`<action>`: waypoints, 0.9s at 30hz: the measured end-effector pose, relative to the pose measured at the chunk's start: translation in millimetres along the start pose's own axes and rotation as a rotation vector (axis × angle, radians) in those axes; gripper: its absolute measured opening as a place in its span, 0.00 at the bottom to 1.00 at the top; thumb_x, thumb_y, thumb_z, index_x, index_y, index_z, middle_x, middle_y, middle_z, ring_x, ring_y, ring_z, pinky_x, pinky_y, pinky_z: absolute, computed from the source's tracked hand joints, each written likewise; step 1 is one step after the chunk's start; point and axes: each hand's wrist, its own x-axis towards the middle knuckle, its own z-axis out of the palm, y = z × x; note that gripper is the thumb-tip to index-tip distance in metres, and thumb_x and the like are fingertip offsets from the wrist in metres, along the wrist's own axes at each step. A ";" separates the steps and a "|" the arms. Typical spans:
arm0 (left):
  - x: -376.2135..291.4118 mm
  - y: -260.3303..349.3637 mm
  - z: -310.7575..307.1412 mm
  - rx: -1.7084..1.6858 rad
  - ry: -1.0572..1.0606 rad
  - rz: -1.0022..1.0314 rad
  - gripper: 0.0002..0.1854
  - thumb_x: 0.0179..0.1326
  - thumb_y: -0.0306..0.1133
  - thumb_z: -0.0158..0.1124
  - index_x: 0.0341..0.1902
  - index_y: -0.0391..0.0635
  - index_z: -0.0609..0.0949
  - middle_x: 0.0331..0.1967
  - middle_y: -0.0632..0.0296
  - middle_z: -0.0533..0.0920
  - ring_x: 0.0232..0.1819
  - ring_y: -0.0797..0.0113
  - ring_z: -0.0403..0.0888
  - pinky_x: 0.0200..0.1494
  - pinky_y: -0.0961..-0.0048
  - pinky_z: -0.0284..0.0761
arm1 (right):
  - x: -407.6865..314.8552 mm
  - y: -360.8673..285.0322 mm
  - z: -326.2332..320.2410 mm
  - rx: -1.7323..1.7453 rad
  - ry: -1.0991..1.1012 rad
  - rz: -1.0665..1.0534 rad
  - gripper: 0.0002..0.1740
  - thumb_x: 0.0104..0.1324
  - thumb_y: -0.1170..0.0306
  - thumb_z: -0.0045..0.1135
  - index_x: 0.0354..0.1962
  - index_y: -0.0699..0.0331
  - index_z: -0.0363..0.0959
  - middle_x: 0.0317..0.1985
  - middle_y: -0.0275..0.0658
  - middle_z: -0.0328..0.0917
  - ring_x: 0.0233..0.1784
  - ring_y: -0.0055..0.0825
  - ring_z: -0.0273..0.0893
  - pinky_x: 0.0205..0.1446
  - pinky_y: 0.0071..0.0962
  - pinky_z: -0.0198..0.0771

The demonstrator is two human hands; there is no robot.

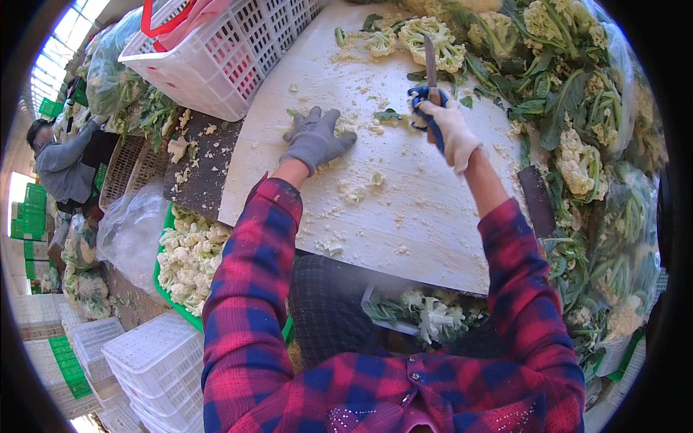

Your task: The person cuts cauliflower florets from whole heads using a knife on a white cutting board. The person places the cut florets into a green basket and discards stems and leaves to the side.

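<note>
My left hand [315, 138], in a grey knit glove, rests on the white cutting board [433, 216] with its fingers spread. Beside it lie small cauliflower crumbs [346, 125]. My right hand [453, 130], in a whitish glove, grips a knife [430, 60] with blue material around its handle. The blade points away from me and overlaps a trimmed cauliflower head [441, 46] in the view; whether they touch, I cannot tell. A smaller cauliflower piece [382, 42] sits left of that head. A leaf scrap [387, 114] lies between my hands.
Cauliflower heads with leaves [582, 162] are heaped along the right side. A white plastic basket [216, 59] stands at upper left. A green crate of florets [160, 270] is by my left arm, a container of trimmings [392, 319] below the board. Another person [67, 162] works at far left.
</note>
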 end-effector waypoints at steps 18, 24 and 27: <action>-219.2 -244.0 -109.5 0.068 -0.288 -0.337 0.24 0.64 0.51 0.61 0.45 0.38 0.81 0.42 0.48 0.85 0.44 0.55 0.83 0.51 0.62 0.75 | -166.8 48.4 260.9 -0.682 -0.754 -0.334 0.19 0.64 0.60 0.54 0.49 0.59 0.74 0.46 0.51 0.79 0.53 0.51 0.77 0.52 0.41 0.71; -170.8 -212.7 -83.8 -0.099 0.139 -0.183 0.23 0.67 0.46 0.59 0.56 0.40 0.80 0.51 0.51 0.83 0.54 0.60 0.80 0.58 0.66 0.73 | -102.9 91.5 265.9 -1.375 -0.518 -0.654 0.20 0.65 0.60 0.54 0.54 0.53 0.77 0.60 0.43 0.75 0.71 0.46 0.65 0.71 0.61 0.54; -127.0 -120.2 -63.2 -0.261 0.249 0.221 0.21 0.68 0.40 0.61 0.59 0.41 0.78 0.55 0.51 0.81 0.58 0.58 0.78 0.63 0.66 0.71 | -124.0 104.5 207.3 -1.338 -0.428 -0.770 0.19 0.66 0.59 0.53 0.53 0.53 0.77 0.61 0.43 0.74 0.72 0.46 0.63 0.71 0.60 0.54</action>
